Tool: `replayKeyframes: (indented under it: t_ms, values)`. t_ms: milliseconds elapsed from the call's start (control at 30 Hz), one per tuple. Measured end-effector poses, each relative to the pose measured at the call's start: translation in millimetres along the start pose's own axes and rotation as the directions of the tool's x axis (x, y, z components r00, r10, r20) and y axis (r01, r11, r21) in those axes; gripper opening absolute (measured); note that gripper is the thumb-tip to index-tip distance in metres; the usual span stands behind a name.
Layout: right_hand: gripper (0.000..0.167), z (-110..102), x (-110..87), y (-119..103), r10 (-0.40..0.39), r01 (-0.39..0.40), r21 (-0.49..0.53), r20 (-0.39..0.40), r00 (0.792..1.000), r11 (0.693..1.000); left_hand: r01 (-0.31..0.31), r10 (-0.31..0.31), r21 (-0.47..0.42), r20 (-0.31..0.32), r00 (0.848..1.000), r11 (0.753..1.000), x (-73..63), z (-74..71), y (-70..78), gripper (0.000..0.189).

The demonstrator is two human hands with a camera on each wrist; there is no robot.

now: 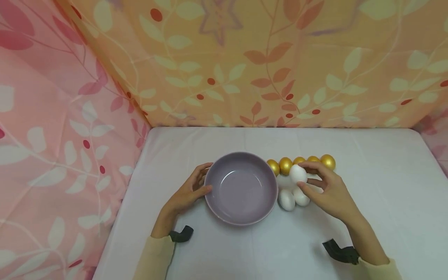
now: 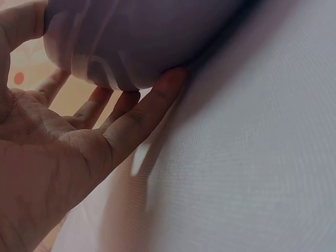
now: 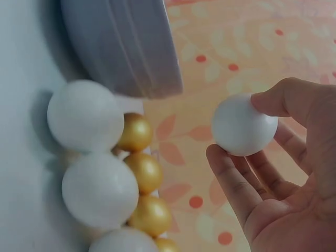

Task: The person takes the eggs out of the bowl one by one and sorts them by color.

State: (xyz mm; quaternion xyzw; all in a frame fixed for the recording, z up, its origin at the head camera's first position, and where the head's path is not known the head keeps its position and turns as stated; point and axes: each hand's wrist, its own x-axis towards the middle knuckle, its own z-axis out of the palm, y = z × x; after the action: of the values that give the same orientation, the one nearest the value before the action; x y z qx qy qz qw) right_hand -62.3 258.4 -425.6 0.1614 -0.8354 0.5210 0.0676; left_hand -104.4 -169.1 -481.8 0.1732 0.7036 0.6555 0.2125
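A lavender bowl (image 1: 241,188) stands upright on the white table, with nothing inside. At its left side, my left hand (image 1: 189,190) holds it, thumb near the rim and the other fingers spread against the outer wall (image 2: 121,42). To the bowl's right, my right hand (image 1: 327,190) pinches a white egg (image 1: 298,174) between thumb and fingers. In the right wrist view this egg (image 3: 244,125) is raised clear of the others. Below it, white eggs (image 1: 287,200) lie beside the bowl; the right wrist view shows three of them, one (image 3: 100,189) in the middle.
A row of several golden eggs (image 1: 285,166) lies behind the white ones, running right from the bowl. Patterned orange cloth (image 1: 224,66) hangs at the table's back edge, and pink cloth (image 1: 63,155) hangs along the left. The white tabletop (image 1: 217,252) extends in front of the bowl.
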Motion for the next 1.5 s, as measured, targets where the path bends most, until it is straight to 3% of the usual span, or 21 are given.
replayKeyframes:
  t_ms: [600,933,1333,1500]
  values:
    - [0.059,-41.8,-20.7,32.5,0.056,-0.071,-0.099,-0.146,0.988,0.993,-0.010,0.010,0.016,0.009,1.000,1.000,2.7,1.6,-2.3,0.069]
    - [0.055,-68.5,-35.5,47.8,0.149,-0.182,-0.156,-0.200,0.968,0.971,-0.002,0.002,0.028,0.001,1.000,1.000,-1.4,-0.1,-0.5,0.071]
    - [0.054,-95.5,-54.8,75.2,0.257,-0.306,-0.205,-0.234,0.938,0.930,0.005,-0.005,0.024,0.000,1.000,1.000,-0.6,-1.1,-2.0,0.071]
    - [0.055,-103.3,-59.4,83.5,0.342,-0.387,-0.263,-0.203,0.918,0.884,0.002,-0.003,0.024,0.004,1.000,1.000,0.4,-1.9,-4.1,0.071]
